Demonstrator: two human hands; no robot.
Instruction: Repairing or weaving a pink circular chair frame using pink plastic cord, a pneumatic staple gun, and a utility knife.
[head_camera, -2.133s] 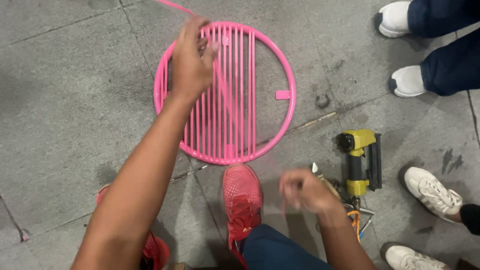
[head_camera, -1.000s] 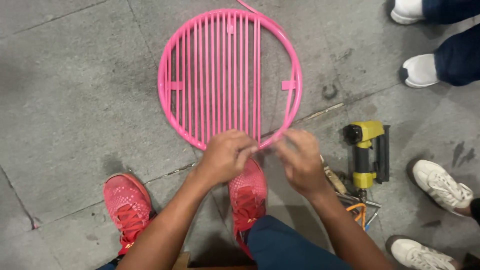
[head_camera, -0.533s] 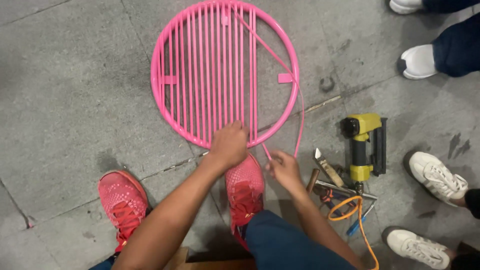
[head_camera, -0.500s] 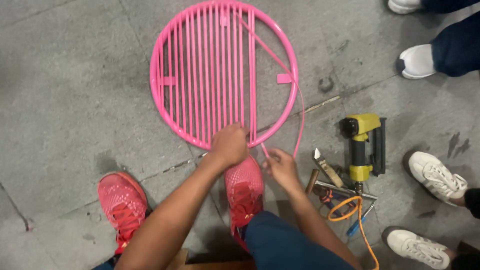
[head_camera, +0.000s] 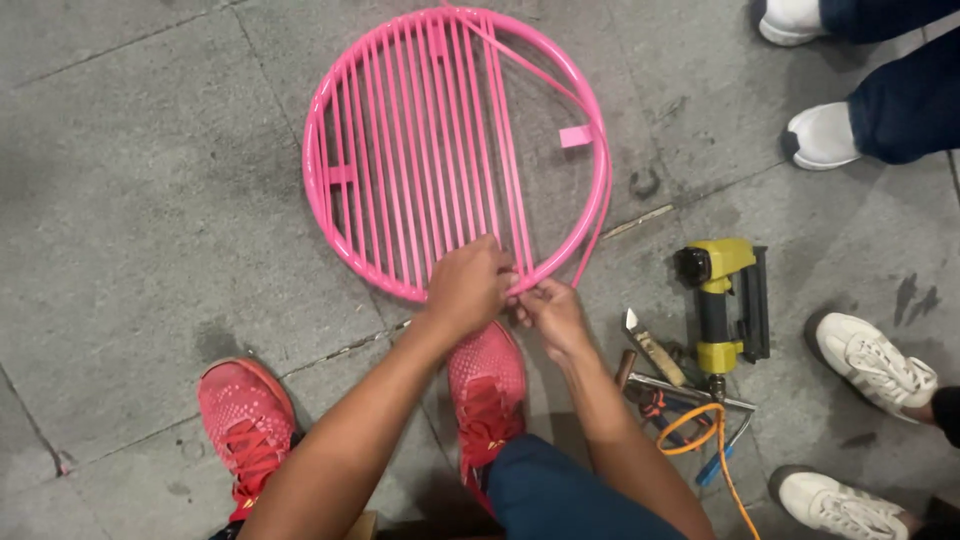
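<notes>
Head camera looked down on a round pink frame (head_camera: 400, 150) lying flat on the grey paving, its near rim by the person's red shoes (head_camera: 485, 385). Their left hand (head_camera: 468, 288) was closed over that rim, while the right hand (head_camera: 550, 312) pinched a pink cord (head_camera: 590, 225) running up along the frame's right side. The frame looked stiff and light, best held at the rim; the cord seemed limp and smooth. A yellow nail gun (head_camera: 722, 300) lay to the right.
</notes>
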